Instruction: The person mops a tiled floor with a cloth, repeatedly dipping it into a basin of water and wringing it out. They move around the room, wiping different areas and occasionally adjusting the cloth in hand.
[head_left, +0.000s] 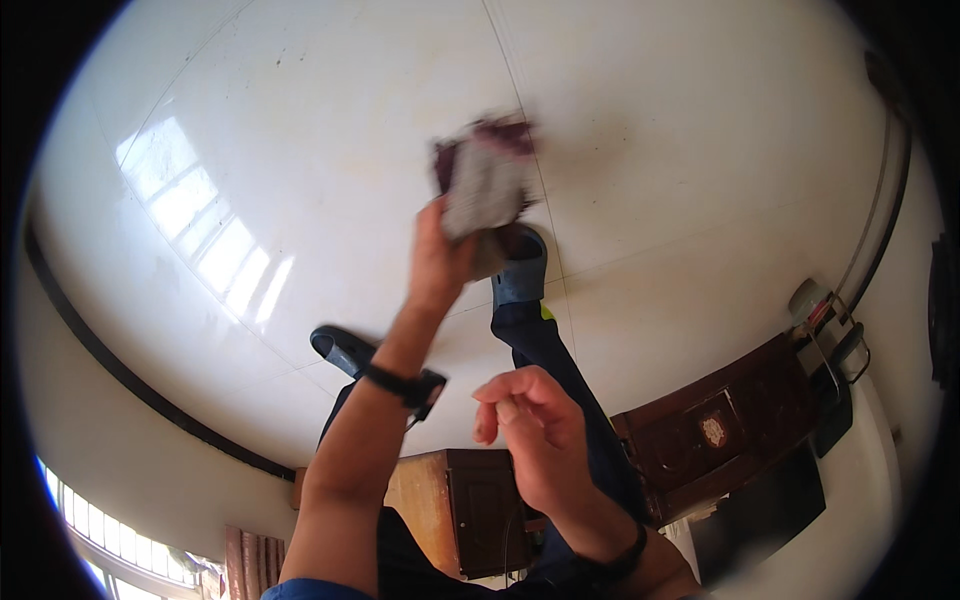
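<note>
My left hand (pixel 440 265) is stretched forward over the floor, its fingers closed on a bundled cloth (pixel 487 185). The cloth is grey with dark maroon parts and smeared by motion, so its folds and exact shape cannot be made out. It hangs just beyond the toe of my right slipper (pixel 522 270) and partly covers it. My right hand (pixel 540 430) is held lower and nearer to me, fingers loosely curled in toward the thumb. Nothing shows in it. A black band with a small dark device (pixel 405 385) sits on my left wrist.
A pale glossy tiled floor (pixel 330 130) spreads ahead, with window light reflected at left. My left slipper (pixel 342 348) stands on it. Dark brown wooden cabinets (pixel 715 430) stand at the lower right, another (pixel 485 510) lower centre. A metal-framed object (pixel 835 335) is at right.
</note>
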